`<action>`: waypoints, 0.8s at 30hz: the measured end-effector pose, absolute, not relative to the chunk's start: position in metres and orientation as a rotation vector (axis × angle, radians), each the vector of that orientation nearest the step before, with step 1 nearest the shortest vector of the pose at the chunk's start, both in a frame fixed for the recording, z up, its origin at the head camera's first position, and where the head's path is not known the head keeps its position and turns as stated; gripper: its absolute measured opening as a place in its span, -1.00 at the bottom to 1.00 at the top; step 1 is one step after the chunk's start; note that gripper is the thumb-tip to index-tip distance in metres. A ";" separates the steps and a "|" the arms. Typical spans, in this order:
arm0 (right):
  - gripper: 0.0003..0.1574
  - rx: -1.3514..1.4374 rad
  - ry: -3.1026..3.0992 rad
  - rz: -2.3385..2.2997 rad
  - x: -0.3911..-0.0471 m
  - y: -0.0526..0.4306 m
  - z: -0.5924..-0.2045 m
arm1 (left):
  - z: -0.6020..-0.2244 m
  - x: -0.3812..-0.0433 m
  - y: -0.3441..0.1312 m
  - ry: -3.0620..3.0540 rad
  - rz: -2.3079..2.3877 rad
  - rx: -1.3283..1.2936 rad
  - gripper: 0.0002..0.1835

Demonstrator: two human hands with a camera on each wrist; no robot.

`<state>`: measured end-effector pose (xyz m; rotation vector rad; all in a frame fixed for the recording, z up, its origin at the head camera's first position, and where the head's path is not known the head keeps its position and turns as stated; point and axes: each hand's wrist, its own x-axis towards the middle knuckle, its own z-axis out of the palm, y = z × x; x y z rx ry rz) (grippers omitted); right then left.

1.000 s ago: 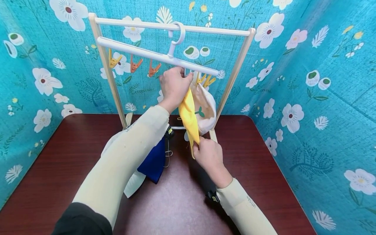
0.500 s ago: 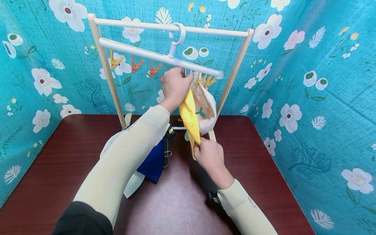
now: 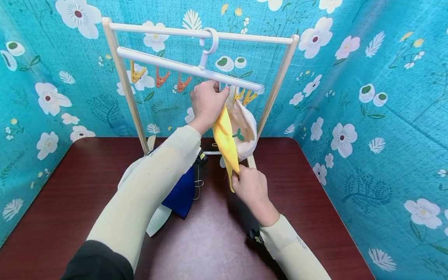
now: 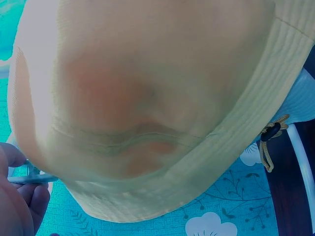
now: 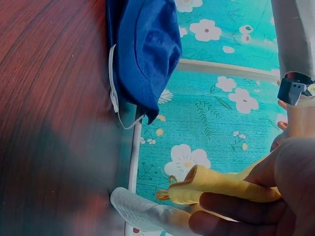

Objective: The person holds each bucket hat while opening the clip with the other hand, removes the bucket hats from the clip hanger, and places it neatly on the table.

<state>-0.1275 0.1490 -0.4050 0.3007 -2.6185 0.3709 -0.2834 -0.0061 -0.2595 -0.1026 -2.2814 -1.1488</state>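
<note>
My left hand (image 3: 209, 102) pinches a pale clip (image 4: 32, 178) just under the white hanger bar (image 3: 164, 62), thumb and fingertip on it. Below that hand hangs a yellow fabric hat (image 3: 225, 137), folded narrow, its top right at the thumb. My right hand (image 3: 252, 186) grips its lower edge; in the right wrist view the yellow cloth (image 5: 221, 184) lies between thumb and fingers. Behind it, a cream hat with a green sprout (image 3: 247, 136) hangs beside two yellow clips (image 3: 249, 97). A pale hat surface with a stitched brim fills much of the left wrist view, hiding what lies behind.
The hanger tilts down to the right, hooked on a wooden rack (image 3: 285, 74). On its left hang a yellow clip (image 3: 137, 72) and orange clips (image 3: 161, 77). A blue hat (image 3: 180, 194) with a cord lies on the dark table (image 3: 294, 186), partly behind the left forearm.
My right hand has edged slightly down and right with the yellow hat's lower edge. The left hand stays at the clip, and the hanger keeps its tilt; the head view has shifted a little.
</note>
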 end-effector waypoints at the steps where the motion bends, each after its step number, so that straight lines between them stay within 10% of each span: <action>1: -0.67 0.301 -2.615 0.372 -0.127 0.149 -0.405 | -0.259 -0.283 -0.006 -2.281 -1.148 -0.103 -0.52; 24: -0.59 0.283 -2.698 0.388 -0.120 0.153 -0.401 | -0.260 -0.284 -0.007 -2.289 -1.117 -0.106 -0.51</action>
